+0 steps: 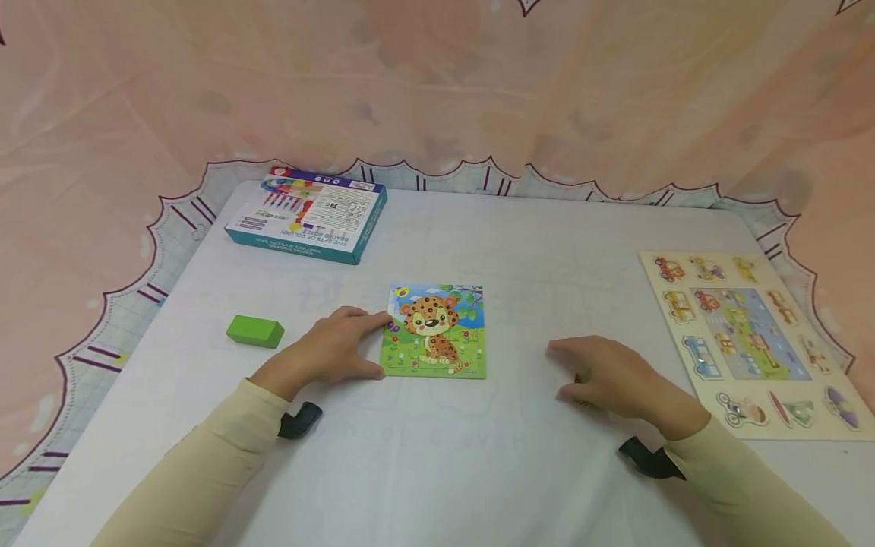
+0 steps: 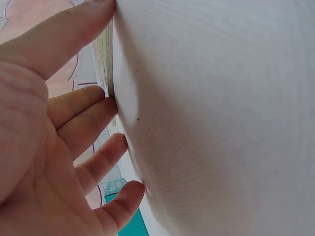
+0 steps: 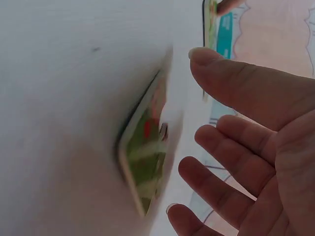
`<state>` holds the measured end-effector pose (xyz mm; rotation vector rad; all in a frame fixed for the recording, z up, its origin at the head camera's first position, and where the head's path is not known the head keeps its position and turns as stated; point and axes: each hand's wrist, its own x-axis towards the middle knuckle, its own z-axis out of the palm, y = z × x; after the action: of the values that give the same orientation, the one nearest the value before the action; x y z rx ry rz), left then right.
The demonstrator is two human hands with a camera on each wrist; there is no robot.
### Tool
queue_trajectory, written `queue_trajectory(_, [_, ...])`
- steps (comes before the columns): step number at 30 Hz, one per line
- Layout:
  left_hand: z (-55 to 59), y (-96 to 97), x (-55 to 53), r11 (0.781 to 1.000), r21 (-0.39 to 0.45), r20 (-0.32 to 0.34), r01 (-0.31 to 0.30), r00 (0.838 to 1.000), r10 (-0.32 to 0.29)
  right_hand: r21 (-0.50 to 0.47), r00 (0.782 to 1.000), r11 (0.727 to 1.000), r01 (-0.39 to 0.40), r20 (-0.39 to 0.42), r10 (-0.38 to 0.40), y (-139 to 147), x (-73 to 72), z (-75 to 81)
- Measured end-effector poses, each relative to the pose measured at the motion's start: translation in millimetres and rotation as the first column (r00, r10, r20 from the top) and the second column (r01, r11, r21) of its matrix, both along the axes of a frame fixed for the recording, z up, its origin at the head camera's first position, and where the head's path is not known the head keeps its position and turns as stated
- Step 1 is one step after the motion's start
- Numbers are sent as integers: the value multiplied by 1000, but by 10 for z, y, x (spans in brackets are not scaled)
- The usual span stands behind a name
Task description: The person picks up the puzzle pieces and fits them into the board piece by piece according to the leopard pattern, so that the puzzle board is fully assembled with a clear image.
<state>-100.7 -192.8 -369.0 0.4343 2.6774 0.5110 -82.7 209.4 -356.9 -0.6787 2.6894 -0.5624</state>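
A square picture puzzle showing a cartoon leopard lies flat on the white table. At its left side is my left hand, its fingers extended, with the index finger and thumb touching the puzzle's edge. Farther right, my right hand hovers low with fingers spread and relaxed. Under it is a small green puzzle piece, blurred in the right wrist view and mostly hidden by the hand in the head view. That piece is apart from the fingers.
A green block lies left of my left hand. Behind it is a flat cardboard box with teal sides. A wooden vehicle puzzle board lies at the right. A patterned curtain hangs behind the table.
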Motion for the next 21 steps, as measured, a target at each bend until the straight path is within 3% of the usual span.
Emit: queue_trajectory(21, [34,13,12,1000,-4,6,-2,1000,2,44,998,999,17,-61,-14,347,129,-59])
